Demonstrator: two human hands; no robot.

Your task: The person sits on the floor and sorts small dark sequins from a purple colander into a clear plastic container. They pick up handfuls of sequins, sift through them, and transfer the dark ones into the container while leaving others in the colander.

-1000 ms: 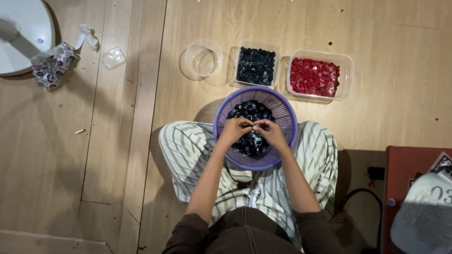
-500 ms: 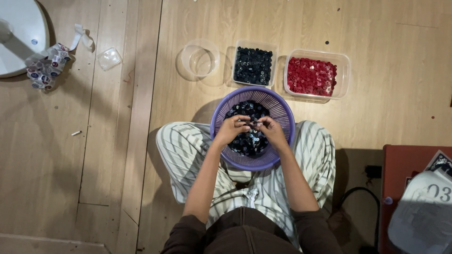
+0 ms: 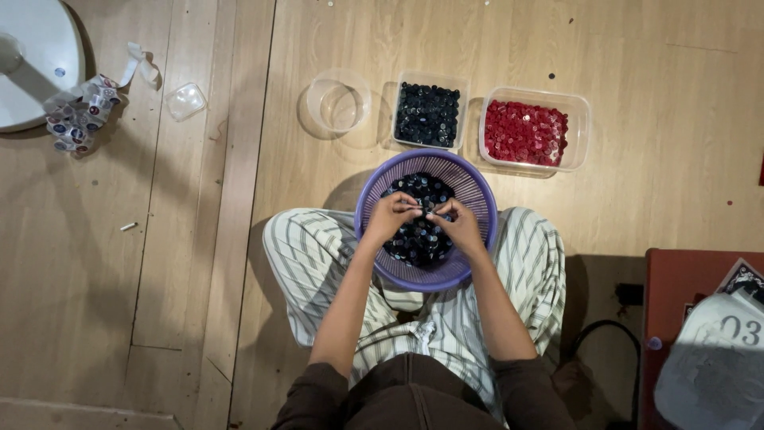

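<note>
**Sorting small pieces over a purple basket**

Head view: a person is seen from above, seated cross-legged on a wooden floor in striped trousers. A purple basket is held in the lap, and a heap of small dark round pieces is carried inside it. Both hands are brought together over the middle of the basket. The left hand and the right hand are met at the fingertips, which are pinched on something small between them; what is pinched is too small to be told.

Three clear containers are lined up on the floor just beyond the basket: a round cup, a tub of dark pieces and a tub of red pieces. Further left, a small clear lid and a crumpled patterned strip are seen beside a white round base. A dark red surface is seen at the lower right.
</note>
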